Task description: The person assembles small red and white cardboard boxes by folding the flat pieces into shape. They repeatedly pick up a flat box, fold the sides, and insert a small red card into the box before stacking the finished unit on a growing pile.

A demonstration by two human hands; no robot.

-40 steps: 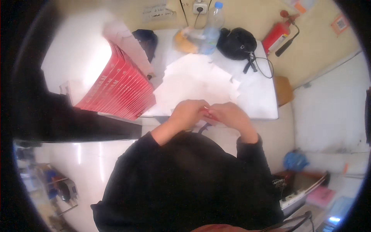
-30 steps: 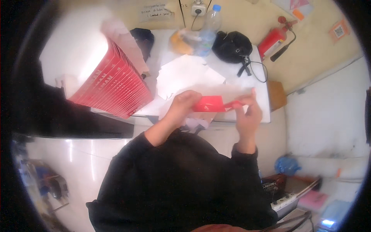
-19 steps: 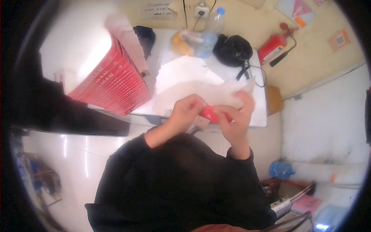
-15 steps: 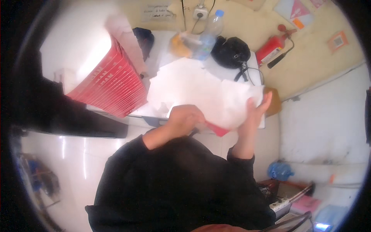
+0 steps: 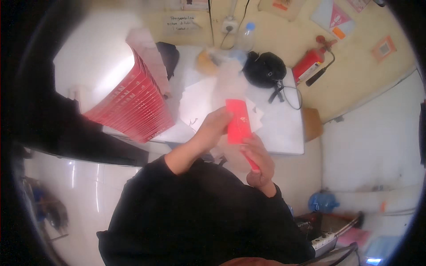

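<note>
Dropping from its raised position, the right hand (image 5: 259,156) is now grasping the lower end of the red sheet (image 5: 238,122), while the left hand's (image 5: 214,127) grip is pinching its left side. Both are holding it above the tabletop (image 5: 286,126), by the near edge; a red-and-white stack (image 5: 133,106) is standing toward the left edge.

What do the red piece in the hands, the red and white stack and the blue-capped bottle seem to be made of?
Red piece: probably thin card, smooth, judging by its flat face and straight edges. Stack: paper or card, from its many thin layers; gloss unclear. Bottle: likely clear plastic, as it looks see-through, though blur leaves this open.
</note>
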